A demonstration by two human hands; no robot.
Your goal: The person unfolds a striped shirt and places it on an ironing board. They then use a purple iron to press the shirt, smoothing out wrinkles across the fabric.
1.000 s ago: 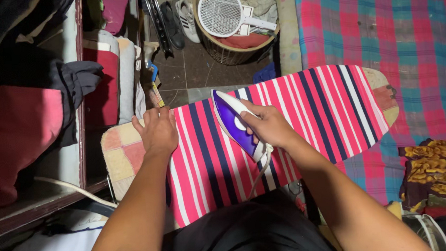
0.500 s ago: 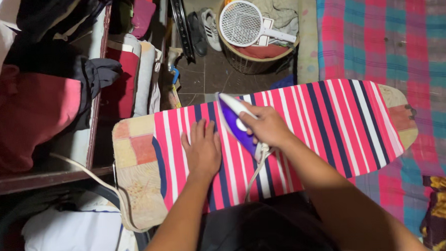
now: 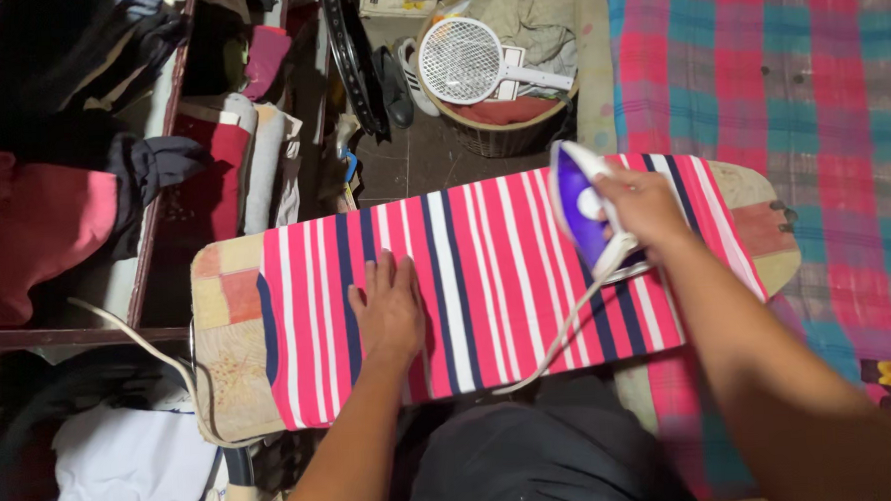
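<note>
Iron (image 3: 586,206) clenched in right hand (image 3: 646,207), left hand (image 3: 388,308) flat (released) on striped cloth (image 3: 487,279)

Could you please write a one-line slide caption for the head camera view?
Left hand flat on a striped cloth over the ironing board, right hand gripping a purple iron.

We note the striped garment (image 3: 487,279): pink-red with white and navy stripes. Ironing board (image 3: 231,330), at the left end: patchwork cover of yellow, pink and faded floral cream. Iron (image 3: 586,212): purple body, white trim, white cord (image 3: 560,341). Bedspread (image 3: 808,74), far right: plaid of magenta, teal and purple. Far centre, a tan woven basket (image 3: 505,133) with a white mesh racket (image 3: 462,61). Left: dark red cloth (image 3: 34,233).
</note>
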